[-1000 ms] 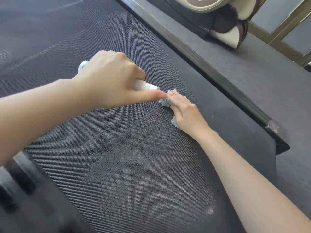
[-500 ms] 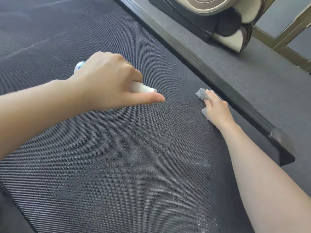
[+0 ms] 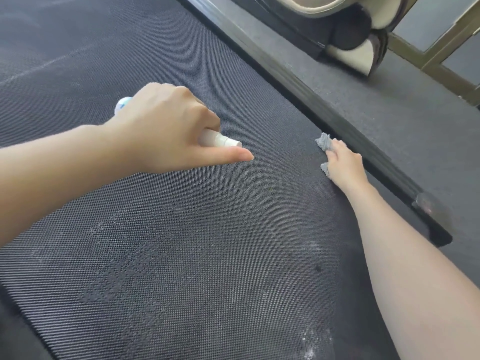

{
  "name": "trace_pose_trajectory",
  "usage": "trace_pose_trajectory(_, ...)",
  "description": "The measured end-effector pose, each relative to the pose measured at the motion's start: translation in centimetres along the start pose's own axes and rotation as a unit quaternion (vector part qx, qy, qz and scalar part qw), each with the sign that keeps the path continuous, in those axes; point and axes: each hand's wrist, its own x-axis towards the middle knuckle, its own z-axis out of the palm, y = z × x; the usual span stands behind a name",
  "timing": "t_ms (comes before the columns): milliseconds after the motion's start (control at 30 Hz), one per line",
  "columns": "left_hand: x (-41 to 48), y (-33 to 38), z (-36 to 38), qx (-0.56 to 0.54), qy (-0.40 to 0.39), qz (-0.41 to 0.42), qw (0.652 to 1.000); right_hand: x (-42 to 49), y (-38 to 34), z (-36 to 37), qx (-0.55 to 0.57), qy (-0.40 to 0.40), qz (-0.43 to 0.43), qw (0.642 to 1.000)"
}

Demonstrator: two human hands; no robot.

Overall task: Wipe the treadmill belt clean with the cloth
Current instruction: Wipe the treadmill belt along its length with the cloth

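Mesh-textured belt [image 3: 207, 242], right hand [image 3: 344, 165] pressing fuzzy cloth [image 3: 324, 143], left hand [image 3: 166, 126] gripping white bottle [image 3: 220, 140]

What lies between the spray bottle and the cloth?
Only bare belt, seen in the head view, separates the spray bottle in the left hand from the cloth under the right hand.

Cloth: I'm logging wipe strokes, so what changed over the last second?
The right hand, pressing the grey cloth, slid it rightward across the treadmill belt, from beside the left hand to the side rail. The left hand kept gripping the white spray bottle.
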Motion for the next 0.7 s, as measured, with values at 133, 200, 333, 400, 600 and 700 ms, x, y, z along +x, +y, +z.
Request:
trace_pose_trajectory(133,-0.5,0.3,-0.3,-0.004,-0.012,0.004,1.0,-2.1,-0.8,-0.3,0.018,-0.008,-0.004,1.0)
trace_pose_trajectory(200,-0.7,0.6,-0.4,-0.016,-0.012,0.01,1.0,-3.7,-1.5,-0.4,0.025,-0.017,-0.018,0.999)
trace_pose_trajectory(333,-1.3,1.0,-0.9,-0.014,-0.01,0.022,1.0,-7.8,-3.4,-0.2,0.052,-0.05,-0.086,0.994)
trace_pose_trajectory(400,-1.7,1.3,-1.3,-0.01,-0.008,0.023,1.0,-10.0,-4.1,0.4,0.068,-0.059,-0.143,0.986)
trace_pose_trajectory(600,-3.2,2.5,-2.6,-0.023,0.002,0.037,0.999,-17.8,-6.6,2.5,0.08,-0.07,-0.29,0.951)
trace_pose_trajectory(700,-4.1,2.7,-3.2,-0.03,0.0,0.034,0.999,-22.1,-8.2,2.6,0.087,-0.078,-0.332,0.936)
